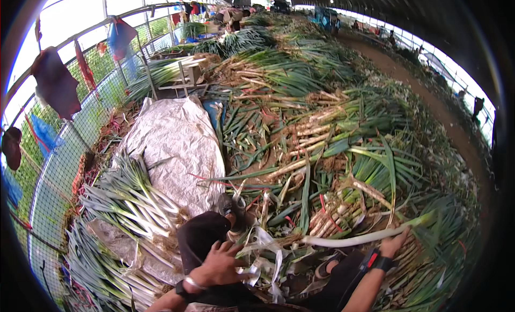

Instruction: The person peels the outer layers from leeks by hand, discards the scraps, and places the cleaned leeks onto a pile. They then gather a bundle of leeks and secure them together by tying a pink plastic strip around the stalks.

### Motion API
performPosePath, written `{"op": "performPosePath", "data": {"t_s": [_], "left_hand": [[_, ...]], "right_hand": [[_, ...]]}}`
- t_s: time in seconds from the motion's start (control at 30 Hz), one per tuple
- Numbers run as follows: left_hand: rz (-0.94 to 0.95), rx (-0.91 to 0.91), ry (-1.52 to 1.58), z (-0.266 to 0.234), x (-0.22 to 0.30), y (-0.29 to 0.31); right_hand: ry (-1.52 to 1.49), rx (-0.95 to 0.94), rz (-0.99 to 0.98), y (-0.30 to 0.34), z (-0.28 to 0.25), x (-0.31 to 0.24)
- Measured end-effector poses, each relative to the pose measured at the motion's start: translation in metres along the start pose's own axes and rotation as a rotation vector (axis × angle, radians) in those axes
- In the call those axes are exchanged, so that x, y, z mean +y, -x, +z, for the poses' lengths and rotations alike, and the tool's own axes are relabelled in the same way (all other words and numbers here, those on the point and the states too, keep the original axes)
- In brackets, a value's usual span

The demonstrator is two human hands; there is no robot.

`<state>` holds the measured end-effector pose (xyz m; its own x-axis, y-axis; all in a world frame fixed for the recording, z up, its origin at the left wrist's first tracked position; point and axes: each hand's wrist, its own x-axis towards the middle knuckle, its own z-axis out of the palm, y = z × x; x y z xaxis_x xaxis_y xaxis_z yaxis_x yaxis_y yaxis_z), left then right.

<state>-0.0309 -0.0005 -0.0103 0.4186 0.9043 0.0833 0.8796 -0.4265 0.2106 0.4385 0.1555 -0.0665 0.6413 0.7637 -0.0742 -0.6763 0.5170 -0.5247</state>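
Note:
My right hand (393, 242) is closed around the stalk of a long green onion (354, 240). Its clean white shank runs left from the hand to the brownish roots, and its green leaves reach out to the right. My left hand (221, 262) is over my lap with fingers spread and nothing in them. Below and beside it hang strips of whitish plastic (276, 263). Cleaned green onions (150, 204) lie piled on the left, their white ends toward me. To the right front sits a soil-covered bundle of green onions (330, 218) with a red tie.
A crumpled silvery sheet (171, 145) covers ground at front left. Heaps of unpeeled green onions (279, 70) stretch far back, with loose leaves and soil between them. Netting (91, 119) with hanging cloths and bags lines the left side. A dirt path (407, 81) runs along the right.

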Motion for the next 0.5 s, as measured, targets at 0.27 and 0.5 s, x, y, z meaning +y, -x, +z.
{"op": "performPosePath", "data": {"t_s": [0.27,0.5], "left_hand": [[0.101,0.205,0.213,0.004,0.025,-0.050],[-0.298,0.665,1.021,-0.017,-0.014,0.013]], "right_hand": [[0.179,-0.314,0.131,0.105,0.127,0.010],[0.249,-1.182,0.165,0.245,0.315,0.053]]}}
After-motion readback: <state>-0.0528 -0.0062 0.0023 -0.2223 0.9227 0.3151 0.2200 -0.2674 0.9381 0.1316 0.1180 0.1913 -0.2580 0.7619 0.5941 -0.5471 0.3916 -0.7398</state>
